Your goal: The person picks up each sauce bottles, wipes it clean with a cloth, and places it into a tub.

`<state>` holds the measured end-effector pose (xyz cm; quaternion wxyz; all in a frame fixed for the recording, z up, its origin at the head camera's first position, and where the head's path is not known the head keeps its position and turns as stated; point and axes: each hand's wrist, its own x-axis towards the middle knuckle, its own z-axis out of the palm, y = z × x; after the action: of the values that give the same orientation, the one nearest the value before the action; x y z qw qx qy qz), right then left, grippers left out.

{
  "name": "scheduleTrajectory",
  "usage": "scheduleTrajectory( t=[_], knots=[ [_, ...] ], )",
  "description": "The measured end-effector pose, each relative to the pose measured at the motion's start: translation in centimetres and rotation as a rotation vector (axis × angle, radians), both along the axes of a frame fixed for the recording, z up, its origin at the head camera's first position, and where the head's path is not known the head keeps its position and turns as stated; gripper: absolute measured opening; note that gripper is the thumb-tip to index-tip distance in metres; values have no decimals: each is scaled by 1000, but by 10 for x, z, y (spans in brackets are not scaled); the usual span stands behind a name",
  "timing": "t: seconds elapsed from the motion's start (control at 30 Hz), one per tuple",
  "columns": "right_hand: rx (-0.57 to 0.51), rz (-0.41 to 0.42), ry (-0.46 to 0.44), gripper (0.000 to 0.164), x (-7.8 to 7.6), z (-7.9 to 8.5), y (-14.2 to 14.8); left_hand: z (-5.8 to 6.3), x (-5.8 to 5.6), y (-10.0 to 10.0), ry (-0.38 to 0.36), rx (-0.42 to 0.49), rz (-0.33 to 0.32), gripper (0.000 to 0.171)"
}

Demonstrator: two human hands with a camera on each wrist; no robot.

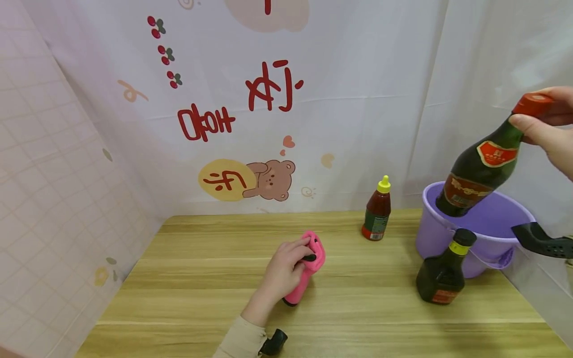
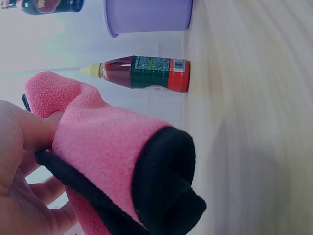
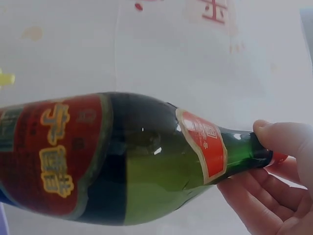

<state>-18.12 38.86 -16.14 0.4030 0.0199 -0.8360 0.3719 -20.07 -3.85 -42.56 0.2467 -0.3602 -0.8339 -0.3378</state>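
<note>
My left hand (image 1: pixel 284 266) holds a rolled pink cloth (image 1: pixel 297 288) with black edging upright over the wooden table. In the left wrist view, the thumb and fingers of the left hand (image 2: pixel 29 161) pinch the fuzzy pink cloth (image 2: pixel 107 142). At the right, my right hand (image 1: pixel 548 129) grips a green glass vinegar bottle (image 1: pixel 485 156) by its red-capped neck. The bottle hangs tilted, its base over the opening of a purple bucket (image 1: pixel 440 233). In the right wrist view, the fingers of the right hand (image 3: pixel 279 176) wrap the neck of the vinegar bottle (image 3: pixel 151 161).
A red sauce bottle (image 1: pixel 377 214) with a yellow nozzle stands left of the bucket. A dark, black-capped sauce bottle (image 1: pixel 443 278) stands in front of the bucket. Behind the wooden table (image 1: pixel 201 278) hangs a printed white curtain (image 1: pixel 349 59). A black perforated piece (image 1: pixel 541 241) juts in from the right edge.
</note>
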Motion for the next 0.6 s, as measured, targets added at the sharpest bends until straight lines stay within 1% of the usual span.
scheduleTrajectory(
  t=[0.17, 0.23, 0.3, 0.47, 0.53, 0.6],
  knots=[
    [-64, -8, -64, 40, -7, -7, 23, 1, -1, 3, 3, 17, -2, 32],
    [-65, -21, -76, 40, -9, -12, 31, 2, 0, 3, 5, 25, -1, 32],
    [-37, -52, -90, 41, -11, -19, 37, 3, 0, 4, -1, 32, -1, 33],
    [4, -93, -74, 38, -13, -38, 46, 3, 1, 4, -26, 32, -11, 34],
    [15, -91, -54, 38, -12, -46, 47, 3, 1, 4, -30, 31, -15, 35],
    [14, -93, -61, 41, -12, -53, 48, 2, 1, 4, -34, 28, -19, 35]
  ],
)
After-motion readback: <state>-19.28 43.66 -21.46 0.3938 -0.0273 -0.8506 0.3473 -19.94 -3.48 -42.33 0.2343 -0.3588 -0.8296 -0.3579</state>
